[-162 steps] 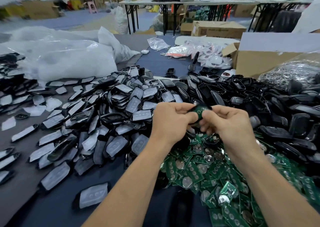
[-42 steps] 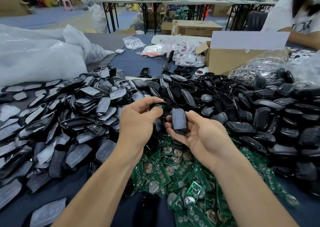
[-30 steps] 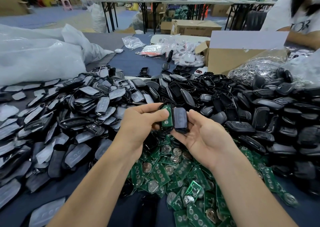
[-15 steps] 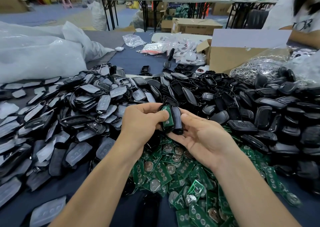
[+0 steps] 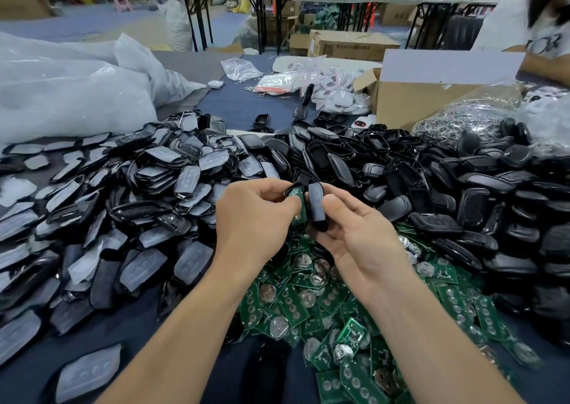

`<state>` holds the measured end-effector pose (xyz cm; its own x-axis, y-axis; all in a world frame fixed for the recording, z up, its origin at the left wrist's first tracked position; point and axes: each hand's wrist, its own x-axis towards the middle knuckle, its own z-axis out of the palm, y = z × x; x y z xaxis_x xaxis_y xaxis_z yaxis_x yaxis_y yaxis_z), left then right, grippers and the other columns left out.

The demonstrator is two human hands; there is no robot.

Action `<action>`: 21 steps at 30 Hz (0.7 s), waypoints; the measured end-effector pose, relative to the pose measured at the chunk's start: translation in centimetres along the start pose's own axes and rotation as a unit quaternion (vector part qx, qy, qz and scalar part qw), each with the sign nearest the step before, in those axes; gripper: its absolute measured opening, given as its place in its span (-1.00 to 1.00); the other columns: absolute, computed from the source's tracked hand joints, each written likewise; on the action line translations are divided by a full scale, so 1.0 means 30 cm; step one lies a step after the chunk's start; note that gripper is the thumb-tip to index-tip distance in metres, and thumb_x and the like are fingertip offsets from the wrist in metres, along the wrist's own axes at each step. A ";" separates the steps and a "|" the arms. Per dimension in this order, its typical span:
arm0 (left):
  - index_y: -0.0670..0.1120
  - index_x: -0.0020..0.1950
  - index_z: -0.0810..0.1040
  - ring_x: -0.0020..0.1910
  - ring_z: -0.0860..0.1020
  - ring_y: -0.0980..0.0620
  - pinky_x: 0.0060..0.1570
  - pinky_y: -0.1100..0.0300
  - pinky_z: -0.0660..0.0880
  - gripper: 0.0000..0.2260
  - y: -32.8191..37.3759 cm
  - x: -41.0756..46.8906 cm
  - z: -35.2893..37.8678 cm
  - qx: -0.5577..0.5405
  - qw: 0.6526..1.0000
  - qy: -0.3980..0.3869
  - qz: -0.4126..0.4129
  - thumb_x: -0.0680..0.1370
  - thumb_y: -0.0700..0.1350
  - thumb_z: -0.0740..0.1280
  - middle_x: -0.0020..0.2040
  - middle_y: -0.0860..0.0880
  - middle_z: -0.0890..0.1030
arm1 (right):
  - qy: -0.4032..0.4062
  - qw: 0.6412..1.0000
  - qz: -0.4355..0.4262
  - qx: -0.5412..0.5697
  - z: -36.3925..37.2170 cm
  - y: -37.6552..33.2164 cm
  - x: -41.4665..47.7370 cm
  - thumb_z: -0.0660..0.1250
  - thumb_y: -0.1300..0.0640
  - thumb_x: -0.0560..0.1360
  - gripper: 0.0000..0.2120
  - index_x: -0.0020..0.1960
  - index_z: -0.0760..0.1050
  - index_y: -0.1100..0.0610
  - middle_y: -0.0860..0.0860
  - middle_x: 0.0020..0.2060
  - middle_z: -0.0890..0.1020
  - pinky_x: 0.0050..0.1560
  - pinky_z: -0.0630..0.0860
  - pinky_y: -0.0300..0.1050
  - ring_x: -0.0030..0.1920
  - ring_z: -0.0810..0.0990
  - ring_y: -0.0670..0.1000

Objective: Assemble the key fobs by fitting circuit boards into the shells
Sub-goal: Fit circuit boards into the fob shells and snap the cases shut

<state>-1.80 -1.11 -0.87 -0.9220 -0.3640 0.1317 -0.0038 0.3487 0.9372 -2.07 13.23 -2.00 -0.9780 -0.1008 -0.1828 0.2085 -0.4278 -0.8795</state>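
Holding a green circuit board (image 5: 296,201) in its black shell (image 5: 316,206).

Shell pile (image 5: 462,193) lies behind circuit boards (image 5: 308,305); pads (image 5: 138,193) left.

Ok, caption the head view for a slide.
Left hand holds a shell with its circuit board, right hand the cover.

The heap of circuit boards (image 5: 308,305) is bright green dotted with silver discs, and the circuit board (image 5: 296,194) held above it is the same green, beside a glossy black shell (image 5: 316,207). The right pile of shells (image 5: 462,193) is black, the left pile of shells (image 5: 185,184) black with dimpled pale grey faces. The desk (image 5: 240,110) is dark blue, the cardboard box (image 5: 410,101) brown, the plastic bags (image 5: 68,95) milky white.
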 end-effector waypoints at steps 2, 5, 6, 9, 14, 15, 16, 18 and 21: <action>0.31 -0.08 0.72 -0.36 0.68 0.17 -0.31 0.25 0.60 -0.79 0.004 -0.004 0.000 0.004 1.000 -0.002 -0.006 0.38 0.00 0.57 -0.25 0.32 0.67 | -0.006 1.000 -0.007 -0.014 0.004 0.008 -0.004 0.30 0.27 0.65 -0.80 0.18 0.66 0.15 0.10 0.00 0.77 0.02 0.70 -0.04 -0.07 0.74 0.00; 0.44 -0.05 0.66 -0.29 0.70 0.13 -0.19 0.14 0.66 -0.72 0.009 -0.008 0.000 0.011 1.000 -0.029 0.002 0.34 0.10 0.55 -0.17 0.35 0.66 | -0.005 1.000 -0.014 -0.024 0.003 0.012 -0.003 0.32 0.30 0.64 -0.78 0.22 0.65 0.15 0.11 0.04 0.76 -0.04 0.69 -0.11 -0.01 0.74 0.01; 0.47 -0.07 0.64 -0.26 0.71 0.12 -0.14 0.10 0.67 -0.73 0.010 -0.010 -0.002 0.005 0.999 -0.045 0.006 0.33 0.12 0.55 -0.14 0.35 0.66 | -0.004 0.999 -0.018 -0.031 0.001 0.011 -0.003 0.33 0.30 0.63 -0.78 0.21 0.65 0.13 0.11 0.03 0.77 -0.05 0.68 -0.14 -0.01 0.74 -0.01; 0.35 -0.01 0.71 -0.30 0.73 0.07 -0.14 -0.02 0.71 -0.72 0.002 -0.007 0.000 -0.043 0.996 -0.079 0.007 0.40 0.00 0.62 -0.12 0.22 0.70 | -0.006 0.997 -0.035 -0.062 -0.009 0.006 0.001 0.36 0.30 0.62 -0.78 0.17 0.67 0.08 -0.03 -0.19 0.76 -0.18 0.62 -0.28 -0.13 0.73 -0.14; 0.21 0.05 0.76 -0.26 0.74 0.04 -0.22 0.10 0.70 -0.71 -0.013 0.005 -0.001 -0.088 0.991 -0.104 -0.015 0.40 -0.09 0.63 -0.12 0.14 0.72 | -0.006 0.993 -0.057 -0.101 -0.024 0.004 0.007 0.37 0.31 0.61 -0.77 0.13 0.68 0.04 -0.15 -0.31 0.71 -0.28 0.55 -0.37 -0.24 0.69 -0.23; 0.20 0.05 0.77 -0.23 0.75 0.04 -0.24 0.12 0.69 -0.71 -0.016 0.006 -0.002 -0.095 0.989 -0.109 -0.021 0.39 -0.10 0.62 -0.10 0.12 0.74 | -0.004 0.992 -0.060 -0.113 -0.025 0.005 0.007 0.38 0.30 0.61 -0.77 0.11 0.69 0.01 -0.15 -0.29 0.71 -0.25 0.56 -0.35 -0.22 0.68 -0.23; 0.19 0.05 0.77 -0.20 0.75 0.05 -0.25 0.16 0.68 -0.70 -0.017 0.006 -0.003 -0.100 0.988 -0.117 -0.027 0.40 -0.13 0.62 -0.08 0.09 0.75 | -0.001 0.990 -0.061 -0.124 -0.025 0.005 0.007 0.39 0.28 0.60 -0.77 0.09 0.70 -0.01 -0.14 -0.27 0.71 -0.21 0.58 -0.31 -0.20 0.68 -0.22; 0.13 0.11 0.76 -0.18 0.76 0.04 -0.23 0.17 0.67 -0.68 -0.019 0.009 -0.004 -0.101 0.985 -0.132 -0.037 0.44 -0.21 0.59 -0.05 0.03 0.77 | 0.010 0.989 -0.060 -0.136 -0.024 0.005 0.008 0.42 0.26 0.59 -0.77 0.07 0.72 -0.05 -0.08 -0.19 0.73 -0.04 0.62 -0.15 -0.11 0.69 -0.14; 0.11 0.12 0.76 -0.25 0.75 0.03 -0.22 0.12 0.70 -0.70 -0.017 0.015 0.000 -0.064 0.992 -0.102 -0.038 0.45 -0.20 0.56 -0.05 -0.01 0.77 | 0.018 0.989 -0.058 -0.132 -0.023 0.005 0.007 0.44 0.28 0.57 -0.76 0.08 0.73 -0.03 0.03 -0.05 0.77 0.18 0.63 0.05 0.04 0.73 0.02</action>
<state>-2.20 -1.46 -1.27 -0.9800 -0.1989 0.0041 -0.0386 0.2105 0.9768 -2.26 13.76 -2.48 -0.9958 -0.0316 -0.0854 0.0898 -0.1846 -0.9787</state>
